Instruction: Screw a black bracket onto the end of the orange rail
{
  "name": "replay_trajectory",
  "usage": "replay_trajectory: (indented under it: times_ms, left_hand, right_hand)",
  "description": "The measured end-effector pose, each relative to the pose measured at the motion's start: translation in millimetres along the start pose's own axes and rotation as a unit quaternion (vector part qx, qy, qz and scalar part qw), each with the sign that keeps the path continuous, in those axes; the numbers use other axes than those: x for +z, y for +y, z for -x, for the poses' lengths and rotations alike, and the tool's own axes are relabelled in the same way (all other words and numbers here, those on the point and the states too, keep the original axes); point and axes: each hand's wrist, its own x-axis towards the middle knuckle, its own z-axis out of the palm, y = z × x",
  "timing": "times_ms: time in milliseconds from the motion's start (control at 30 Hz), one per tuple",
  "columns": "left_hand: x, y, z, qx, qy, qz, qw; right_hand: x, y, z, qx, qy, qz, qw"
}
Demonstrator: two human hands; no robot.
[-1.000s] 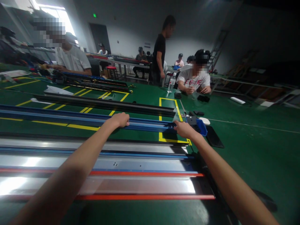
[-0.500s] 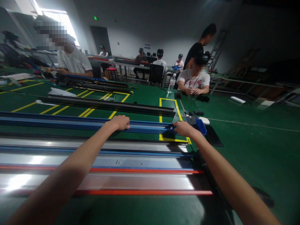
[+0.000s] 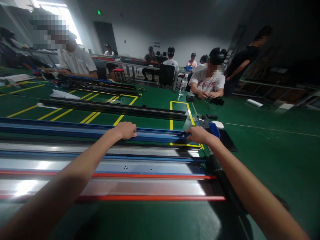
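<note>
A long blue metal profile lies across the green table. My left hand is closed over it near the middle of the view, its curled fingers gripping the profile's edge. At the profile's right end is my right hand, thumb and fingers pinched together by a small dark spot. Whatever those fingertips hold is too small to make out. Nearer to me lie a silver profile with dark edges, a blue-edged profile with small holes and a wide red-edged profile.
Beyond the blue profile lies a black profile over yellow tape lines. A blue bin, a white mouse-shaped object and a black pad sit right of my right hand. A water bottle stands farther back, near a seated person.
Both hands stay at the same places on the blue profile. The view has tipped slightly. A person in black behind the table has moved to the right.
</note>
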Motion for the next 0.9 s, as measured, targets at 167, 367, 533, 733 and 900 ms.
replay_trajectory:
  times_ms: [167,367,533,733,900]
  left_hand:
    - [1.6,3.0,4.3,0.003,0.001,-0.007,1.0]
    - [1.0,6.5,8.2,-0.007,-0.005,0.002,1.0]
    - [2.6,5.6,10.9,-0.008,-0.014,0.014,1.0]
    - [1.7,5.5,13.8,0.001,-0.02,0.016,1.0]
    - [-0.7,6.9,16.0,0.019,-0.027,0.007,0.999]
  right_hand:
    - [1.4,-4.9,8.6,0.006,0.002,0.005,1.0]
    - [6.7,-7.2,17.0,0.012,-0.001,-0.002,1.0]
    - [9.4,-5.5,18.9,0.009,-0.005,-0.013,1.0]
    - [6.7,-4.4,22.7,0.005,-0.017,-0.021,1.0]
    - [4.7,-4.8,28.3,0.002,-0.019,-0.026,0.999]
